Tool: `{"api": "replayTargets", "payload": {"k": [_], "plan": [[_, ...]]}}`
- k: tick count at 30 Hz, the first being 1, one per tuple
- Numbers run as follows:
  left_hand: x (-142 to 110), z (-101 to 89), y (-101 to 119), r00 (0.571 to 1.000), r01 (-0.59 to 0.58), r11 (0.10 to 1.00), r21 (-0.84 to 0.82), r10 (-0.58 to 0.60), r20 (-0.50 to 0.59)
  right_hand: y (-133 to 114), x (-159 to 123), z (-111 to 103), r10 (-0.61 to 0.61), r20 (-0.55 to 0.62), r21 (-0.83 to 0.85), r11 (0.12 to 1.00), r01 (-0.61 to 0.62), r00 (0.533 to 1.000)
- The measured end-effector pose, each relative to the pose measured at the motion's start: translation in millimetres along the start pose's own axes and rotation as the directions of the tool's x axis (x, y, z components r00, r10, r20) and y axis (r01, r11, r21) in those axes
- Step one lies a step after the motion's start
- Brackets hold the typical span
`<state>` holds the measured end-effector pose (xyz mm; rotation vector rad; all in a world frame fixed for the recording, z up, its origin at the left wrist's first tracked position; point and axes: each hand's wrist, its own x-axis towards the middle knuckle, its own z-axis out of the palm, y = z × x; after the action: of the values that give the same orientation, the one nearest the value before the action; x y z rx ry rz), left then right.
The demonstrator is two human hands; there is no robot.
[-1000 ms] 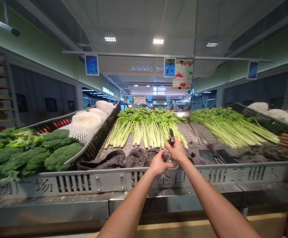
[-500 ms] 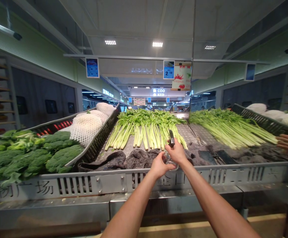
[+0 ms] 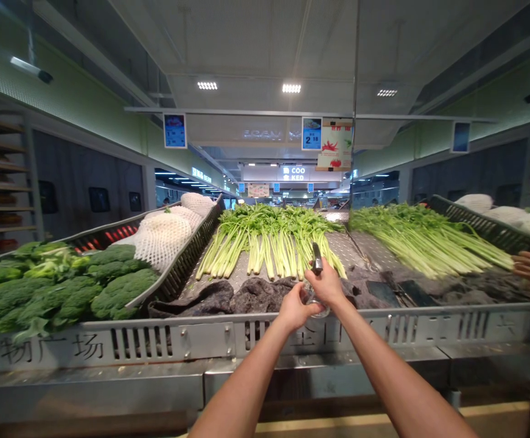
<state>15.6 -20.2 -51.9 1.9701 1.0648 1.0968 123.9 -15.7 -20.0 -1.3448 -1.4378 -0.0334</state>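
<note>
A clear spray bottle (image 3: 323,312) with a dark nozzle head (image 3: 316,258) is between my hands, in front of the celery. My right hand (image 3: 325,285) is closed around its neck, just below the head. Lower down, the thumb and fingers of my left hand (image 3: 296,308) grip the side of the clear body. Part of the bottle is hidden behind my fingers. Celery stalks (image 3: 265,249) lie side by side on the textured metal shelf beyond, leaves at the back and cut ends towards me. A crumpled dark grey cloth (image 3: 260,295) runs along the shelf front.
A grey slotted barrier (image 3: 205,340) edges the display. Left are broccoli heads (image 3: 59,292) and net-wrapped produce (image 3: 162,237), with a black slatted divider (image 3: 187,249). On the right, a mirror panel (image 3: 429,182) reflects the celery and a hand. Price signs (image 3: 311,134) hang overhead.
The camera view has shifted slightly, so the display sits a little lower and further right in the picture. Both hands keep their hold on the spray bottle, almost unmoved.
</note>
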Motion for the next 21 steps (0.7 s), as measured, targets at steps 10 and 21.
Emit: {"api": "replayTargets", "payload": {"k": [10, 21], "plan": [[1, -22.6, -12, 1.000, -0.004, 0.996, 0.087, 0.006, -0.021, -13, 1, 18, -0.036, 0.019, 0.041, 0.999, 0.035, 0.999], [0, -22.5, -16, 0.999, -0.011, 0.998, 0.064, 0.014, -0.037, -14, 2, 23, -0.034, 0.023, 0.045, 0.998, 0.033, 0.999]]}}
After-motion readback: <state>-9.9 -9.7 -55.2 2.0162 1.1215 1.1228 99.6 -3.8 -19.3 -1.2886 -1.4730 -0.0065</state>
